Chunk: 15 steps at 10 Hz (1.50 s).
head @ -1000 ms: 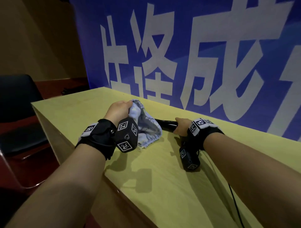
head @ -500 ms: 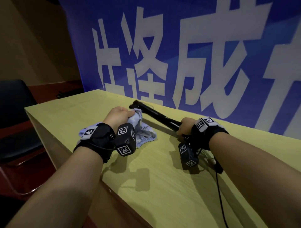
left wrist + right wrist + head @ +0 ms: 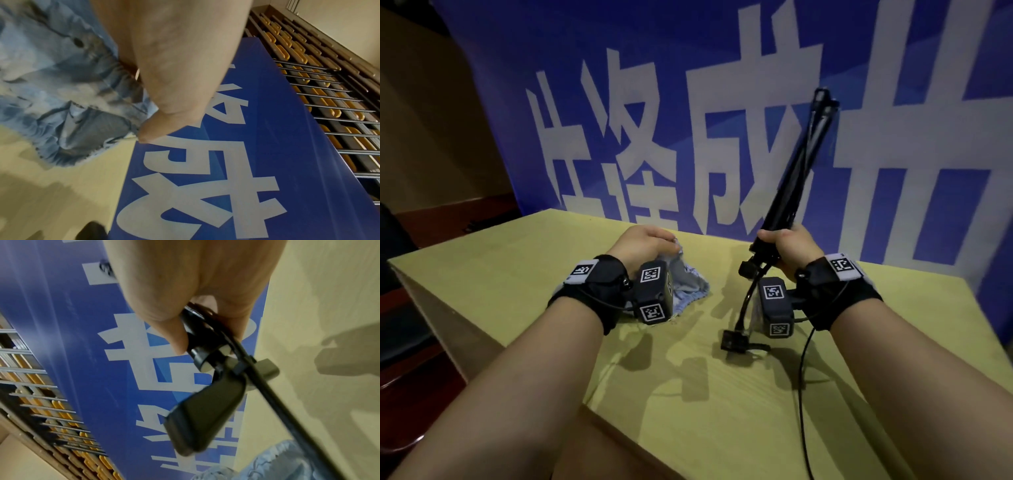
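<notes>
My right hand (image 3: pixel 784 245) grips the lower end of a folded black tripod-like stand (image 3: pixel 796 164), which points up and away, tilted to the right. A black cable (image 3: pixel 744 305) hangs from its lower end to a small black clip (image 3: pixel 732 342) on the table. In the right wrist view my fingers (image 3: pixel 164 331) curl round the stand's base (image 3: pixel 201 340) above a black handle piece (image 3: pixel 205 418). My left hand (image 3: pixel 647 245) pinches the rim of a crumpled light blue cloth bag (image 3: pixel 688 284) lying on the table; the left wrist view shows the bag (image 3: pixel 61 91) under my thumb (image 3: pixel 156 129).
The yellow-green table (image 3: pixel 722 411) has its near edge and left corner close to me. A blue banner (image 3: pixel 688 102) with large white characters stands along the far edge. A dark chair (image 3: pixel 393 240) is at the left. A thin black wire (image 3: pixel 801 394) trails from my right wrist.
My right hand has lifted the black stand from lying flat on the table to pointing steeply upward. The left hand stays on the cloth bag, which lies lower and flatter.
</notes>
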{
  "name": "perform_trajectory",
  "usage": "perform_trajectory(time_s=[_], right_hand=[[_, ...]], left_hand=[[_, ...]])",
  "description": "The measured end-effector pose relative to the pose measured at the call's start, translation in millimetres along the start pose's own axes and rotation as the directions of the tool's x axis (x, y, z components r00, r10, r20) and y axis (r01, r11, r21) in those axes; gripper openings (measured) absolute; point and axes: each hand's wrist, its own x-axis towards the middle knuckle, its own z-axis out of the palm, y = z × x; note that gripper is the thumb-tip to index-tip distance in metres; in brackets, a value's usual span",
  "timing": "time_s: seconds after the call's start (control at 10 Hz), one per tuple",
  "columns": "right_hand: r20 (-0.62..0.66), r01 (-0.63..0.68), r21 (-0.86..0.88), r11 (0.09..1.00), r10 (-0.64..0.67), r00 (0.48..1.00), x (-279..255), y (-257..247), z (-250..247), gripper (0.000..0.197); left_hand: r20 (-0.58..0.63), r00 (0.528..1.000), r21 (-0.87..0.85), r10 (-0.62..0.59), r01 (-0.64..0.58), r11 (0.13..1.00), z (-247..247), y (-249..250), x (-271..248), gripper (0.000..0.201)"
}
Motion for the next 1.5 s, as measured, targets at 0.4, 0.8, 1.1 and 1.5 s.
perform_trajectory(time_s=[0.4,0.8,1.1,1.5], right_hand=[[-0.260,0.107,0.355,0.929,-0.012,0.966,13.8,19.6,7.5,0.053],[-0.264,0.076,0.499,0.863,0.068,0.962,16.5,25.2,22.3,0.050],[-0.232,0.075,0.667,0.741,0.111,0.966,5.5,24.4,30.7,0.045],[-0.124,0.001,0.584,0.811,0.088,0.988,-4.3,29.6,47.1,0.035]], left_hand=[[0.090,0.994,0.114,-0.066,0.056,0.992,-21.6,-5.8,16.8,0.054],[0.183,0.962,-0.093,-0.202,0.222,0.971,-28.0,-25.3,35.2,0.059],[0.145,0.977,-0.321,-0.156,0.195,0.927,-27.1,-22.4,28.8,0.032],[0.001,0.988,-0.573,-0.156,0.128,0.809,-22.7,-13.8,35.4,0.047]])
